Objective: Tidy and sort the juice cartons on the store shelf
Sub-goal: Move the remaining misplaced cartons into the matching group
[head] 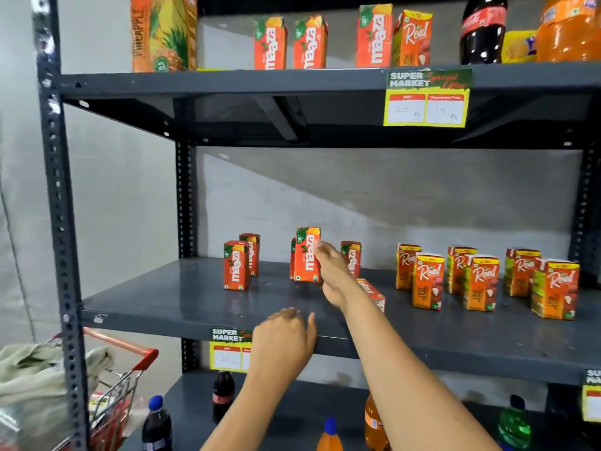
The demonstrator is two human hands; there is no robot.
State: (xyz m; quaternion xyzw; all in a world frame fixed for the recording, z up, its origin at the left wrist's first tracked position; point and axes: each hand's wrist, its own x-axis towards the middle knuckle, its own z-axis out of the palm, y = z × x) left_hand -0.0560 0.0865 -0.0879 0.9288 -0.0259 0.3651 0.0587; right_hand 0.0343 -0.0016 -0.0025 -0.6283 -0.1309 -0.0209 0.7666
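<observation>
Gripping an upright Maaza carton [307, 254] on the middle shelf [182, 297] was the right hand [333, 271] | left hand [286, 340] hung open below at the shelf edge | fallen carton [374, 292] just behind the right wrist | Real cartons [481, 281] well right

You've only got one view here, the wide-angle head cam. It faces the shelf rack [227, 83] straight on from close range, about level with the middle shelf [195, 304], angled slightly down, edges bowed.
</observation>
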